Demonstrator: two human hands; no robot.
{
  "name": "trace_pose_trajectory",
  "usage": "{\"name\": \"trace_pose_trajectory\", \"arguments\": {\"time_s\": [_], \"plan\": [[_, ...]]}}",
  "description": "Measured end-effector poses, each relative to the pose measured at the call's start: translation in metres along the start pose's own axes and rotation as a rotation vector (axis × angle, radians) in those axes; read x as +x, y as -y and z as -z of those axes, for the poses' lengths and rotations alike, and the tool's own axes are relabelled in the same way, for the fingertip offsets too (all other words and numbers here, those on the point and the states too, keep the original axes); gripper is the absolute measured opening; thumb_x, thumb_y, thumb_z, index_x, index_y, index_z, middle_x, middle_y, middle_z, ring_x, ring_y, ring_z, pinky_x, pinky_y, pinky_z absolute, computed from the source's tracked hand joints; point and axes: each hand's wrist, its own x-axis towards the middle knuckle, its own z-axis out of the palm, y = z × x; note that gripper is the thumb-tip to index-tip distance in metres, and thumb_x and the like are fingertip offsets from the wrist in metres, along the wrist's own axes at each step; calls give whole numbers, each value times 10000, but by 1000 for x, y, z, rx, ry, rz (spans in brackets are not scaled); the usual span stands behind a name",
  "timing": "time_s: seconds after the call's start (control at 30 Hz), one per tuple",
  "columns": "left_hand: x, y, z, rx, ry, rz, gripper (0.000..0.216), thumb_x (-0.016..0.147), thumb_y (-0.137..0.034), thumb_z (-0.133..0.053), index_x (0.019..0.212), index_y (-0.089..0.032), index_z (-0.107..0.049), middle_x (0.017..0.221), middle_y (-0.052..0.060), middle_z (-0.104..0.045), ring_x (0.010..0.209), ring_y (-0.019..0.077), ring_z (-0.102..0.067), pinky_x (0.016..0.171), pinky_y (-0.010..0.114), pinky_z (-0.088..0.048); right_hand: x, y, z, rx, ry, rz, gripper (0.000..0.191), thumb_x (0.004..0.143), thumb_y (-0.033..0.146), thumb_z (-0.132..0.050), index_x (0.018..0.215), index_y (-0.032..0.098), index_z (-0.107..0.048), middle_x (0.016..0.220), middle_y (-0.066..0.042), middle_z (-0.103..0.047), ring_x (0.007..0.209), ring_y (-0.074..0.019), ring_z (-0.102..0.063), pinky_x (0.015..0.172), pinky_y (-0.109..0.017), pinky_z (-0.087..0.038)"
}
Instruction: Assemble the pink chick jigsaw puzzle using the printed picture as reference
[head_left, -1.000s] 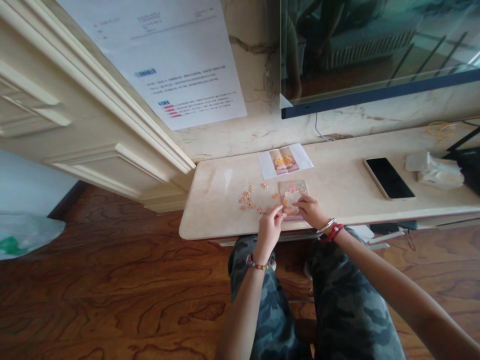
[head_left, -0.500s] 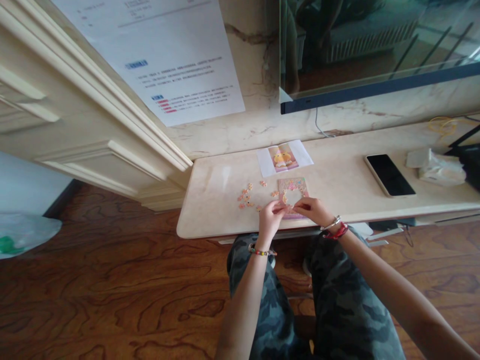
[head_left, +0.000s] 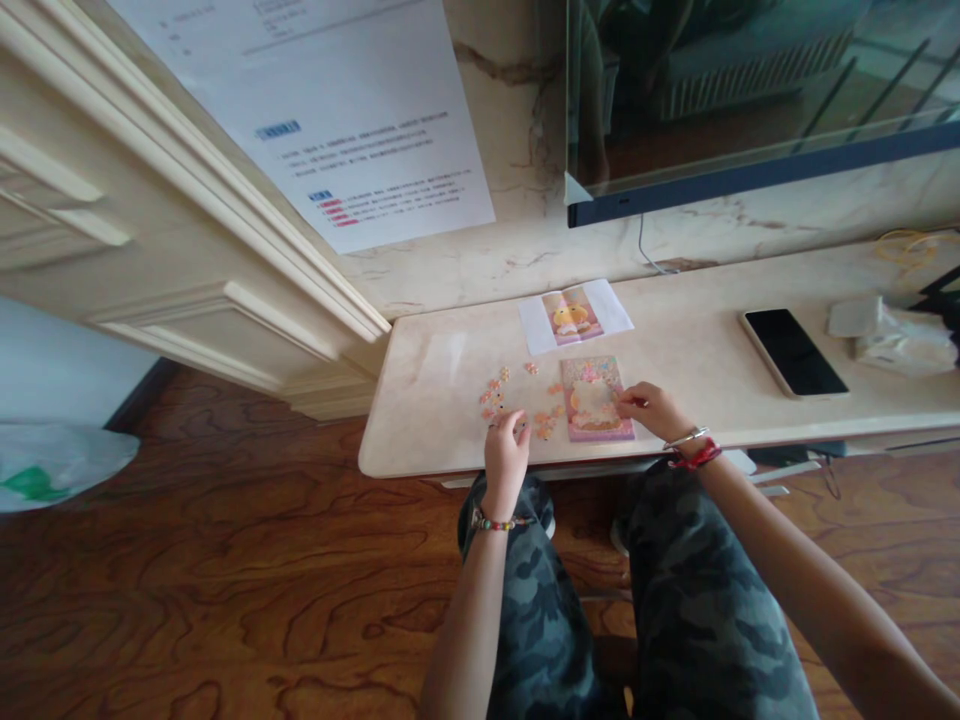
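puzzle tray [head_left: 596,398] part full. left hand [head_left: 506,452] bent over loose pieces [head_left: 495,400], right hand [head_left: 654,408] at tray edge; cannot tell grips. phone [head_left: 793,352] to the right.

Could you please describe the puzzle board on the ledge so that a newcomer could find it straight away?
Start at the pale marble ledge under the dark screen. Near its front edge, between the left hand and the right hand, lies the puzzle board. Unlike the printed sheet behind it and the loose pieces to its left, it is a pink frame with a pale middle.
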Motion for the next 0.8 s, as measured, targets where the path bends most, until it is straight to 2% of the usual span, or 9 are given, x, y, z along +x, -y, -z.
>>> {"name": "trace_pose_trajectory", "arguments": {"time_s": [0.27, 0.63, 0.8], "plan": [[-5, 2, -5, 206, 19, -52, 226, 735, -171, -536, 955, -144, -573, 896, 90, -590, 892, 201, -519, 825, 351, -416, -4, 6, -6, -116, 6, -55, 189, 659, 296, -533, 643, 149, -651, 657, -19, -516, 600, -108, -487, 591, -220, -385], [-5, -21, -14, 241, 46, -110, 208, 758, -161, -494, 953, -153, -565, 902, 82, -548, 874, 185, -489, 799, 319, -417, -5, 16, -11, -170, 0, -45, 136, 680, 247, -544, 647, 157, -641, 602, -5, -491, 618, -108, -472, 614, -211, -379], [-5, -39, -17, 267, 126, -302, 275, 795, -172, -438, 1050, -220, -528, 1012, 60, -519, 922, 183, -447, 817, 318, -389, -4, 17, -13, -281, 25, -6, 127, 680, 240, -540, 635, 154, -623, 623, -17, -493, 598, -108, -463, 610, -211, -379]]}}
